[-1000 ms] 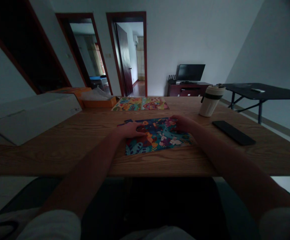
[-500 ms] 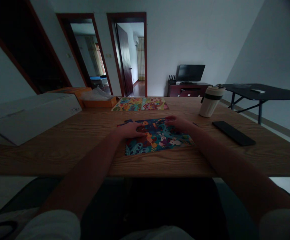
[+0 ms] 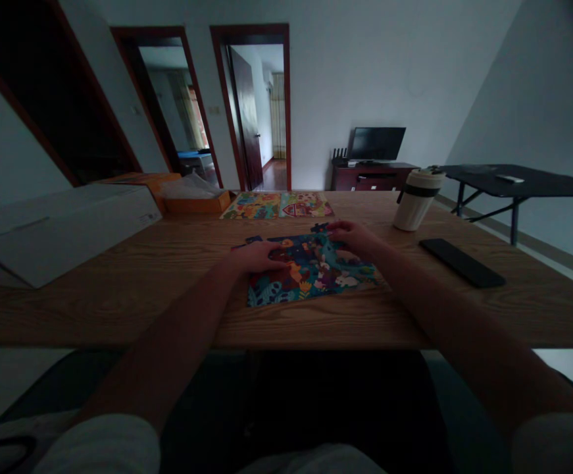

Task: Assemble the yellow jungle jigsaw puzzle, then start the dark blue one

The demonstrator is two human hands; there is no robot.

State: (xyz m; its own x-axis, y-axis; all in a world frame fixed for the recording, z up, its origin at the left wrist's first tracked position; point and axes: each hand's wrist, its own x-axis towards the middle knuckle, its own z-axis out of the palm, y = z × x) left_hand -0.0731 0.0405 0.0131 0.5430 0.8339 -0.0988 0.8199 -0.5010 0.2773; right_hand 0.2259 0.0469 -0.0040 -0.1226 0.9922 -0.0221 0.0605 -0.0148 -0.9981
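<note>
A colourful jigsaw puzzle (image 3: 306,280) with rabbits and a fox lies on the wooden table, close to its front edge. My left hand (image 3: 261,255) rests over the puzzle's left side, fingers stretched out and lying on it. At the far right corner, my right hand (image 3: 350,234) pinches a dark puzzle piece (image 3: 320,228), which sits just past the puzzle's far edge. Another loose dark piece (image 3: 253,239) lies beyond my left hand.
Two bright picture sheets (image 3: 279,205) lie farther back. A long white box (image 3: 69,227) and an orange box (image 3: 195,203) with a plastic bag stand at left. To the right are a white tumbler (image 3: 417,201) and a black phone-like slab (image 3: 461,262).
My right hand has moved slightly up and away from the puzzle's far right part, with a dark piece now showing at its fingertips. My left hand stays in place.
</note>
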